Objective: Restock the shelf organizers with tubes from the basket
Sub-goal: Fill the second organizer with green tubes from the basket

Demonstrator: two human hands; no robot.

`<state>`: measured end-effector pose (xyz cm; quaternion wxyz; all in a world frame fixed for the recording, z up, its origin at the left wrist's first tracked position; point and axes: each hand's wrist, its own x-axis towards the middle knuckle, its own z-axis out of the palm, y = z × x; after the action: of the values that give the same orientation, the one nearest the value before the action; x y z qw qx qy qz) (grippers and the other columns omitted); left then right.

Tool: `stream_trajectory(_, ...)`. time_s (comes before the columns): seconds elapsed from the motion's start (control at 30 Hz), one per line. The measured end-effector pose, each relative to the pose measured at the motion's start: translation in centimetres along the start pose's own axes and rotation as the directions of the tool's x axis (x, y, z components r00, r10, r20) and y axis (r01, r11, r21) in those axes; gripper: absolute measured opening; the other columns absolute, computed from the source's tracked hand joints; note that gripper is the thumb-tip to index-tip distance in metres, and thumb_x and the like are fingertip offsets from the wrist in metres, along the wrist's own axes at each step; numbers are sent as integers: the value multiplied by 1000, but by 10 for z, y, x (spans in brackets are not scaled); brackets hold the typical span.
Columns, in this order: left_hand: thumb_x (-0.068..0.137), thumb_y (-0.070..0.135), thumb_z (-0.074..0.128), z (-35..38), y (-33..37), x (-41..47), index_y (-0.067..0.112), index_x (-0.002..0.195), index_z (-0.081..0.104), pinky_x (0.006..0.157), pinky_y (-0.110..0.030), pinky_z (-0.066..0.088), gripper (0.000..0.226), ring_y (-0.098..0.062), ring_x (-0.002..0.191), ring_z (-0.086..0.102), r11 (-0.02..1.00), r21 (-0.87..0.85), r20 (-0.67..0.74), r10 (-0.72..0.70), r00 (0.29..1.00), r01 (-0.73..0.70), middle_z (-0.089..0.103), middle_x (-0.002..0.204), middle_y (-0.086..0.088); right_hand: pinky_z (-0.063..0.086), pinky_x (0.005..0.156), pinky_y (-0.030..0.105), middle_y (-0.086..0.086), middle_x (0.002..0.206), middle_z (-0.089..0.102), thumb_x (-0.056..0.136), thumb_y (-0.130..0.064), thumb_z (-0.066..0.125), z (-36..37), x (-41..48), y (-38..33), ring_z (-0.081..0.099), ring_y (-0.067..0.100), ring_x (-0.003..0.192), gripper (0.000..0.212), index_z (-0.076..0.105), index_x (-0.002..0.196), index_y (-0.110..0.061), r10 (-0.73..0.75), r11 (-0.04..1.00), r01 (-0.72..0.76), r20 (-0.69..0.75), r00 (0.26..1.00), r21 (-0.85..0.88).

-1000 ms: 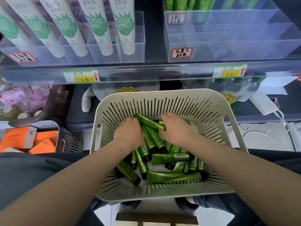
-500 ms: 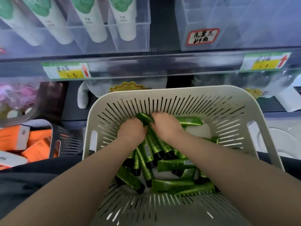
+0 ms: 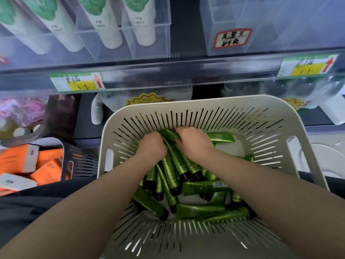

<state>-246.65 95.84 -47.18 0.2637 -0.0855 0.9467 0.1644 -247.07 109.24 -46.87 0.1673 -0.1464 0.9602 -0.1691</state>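
Note:
A cream slotted basket [image 3: 302, 128] rests on my lap and holds several small green tubes with black caps [image 3: 205, 186]. Both hands are down inside it, close together at the far side. My left hand [image 3: 152, 146] curls its fingers round a bunch of green tubes [image 3: 172, 163] that fan out toward me. My right hand [image 3: 194, 142] grips the same bunch at its flat ends. Above, a clear shelf organizer [image 3: 261, 21] with a red-bordered handwritten label stands at the upper right.
Another clear organizer [image 3: 158, 40] at the upper left holds white tubes with green print [image 3: 110, 25]. Price tags sit on the shelf rail [image 3: 168, 71]. A dark basket [image 3: 80, 161] of orange boxes lies at the left. Packaged goods fill the lower shelf behind the basket.
My hands have drawn closer together around the bunch of tubes at the basket's far side. The view has tipped down and nearer the basket.

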Motion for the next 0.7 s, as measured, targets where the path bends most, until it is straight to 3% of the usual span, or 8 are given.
stream_trajectory(0.17,87,10,52,-12,3,-13,10,82,59,67,-26,44,8,-22,78,55,1000,-7,-7,18,1000,-18,55,79,-4,53,72,38,11,103,63,91,-20,52,-14,-14,2,62,31,90,18,56,106,-12,1,999,1,-40,999,42)
stream_trajectory(0.33,85,10,55,-29,9,-36,11,72,51,67,-28,44,14,-22,76,53,998,34,-20,51,998,-51,51,76,-4,54,67,37,5,96,63,90,-22,55,-29,-30,-1,62,24,80,19,55,108,-15,22,994,-13,-81,996,110)
stream_trajectory(0.5,86,16,61,-43,12,-62,7,82,65,67,-30,47,10,-25,80,61,994,28,-65,107,992,-105,60,79,-6,53,63,33,0,90,62,91,-23,55,-50,-52,-4,60,17,74,19,54,108,-17,31,983,-9,-120,992,181)
stream_trajectory(0.7,86,19,60,-64,22,-99,7,88,72,69,-27,44,16,-25,83,62,982,38,-145,190,971,-186,68,87,-8,42,56,28,-7,72,51,89,-25,57,-85,-85,-6,53,13,67,10,48,86,-20,59,974,-20,-165,984,225)
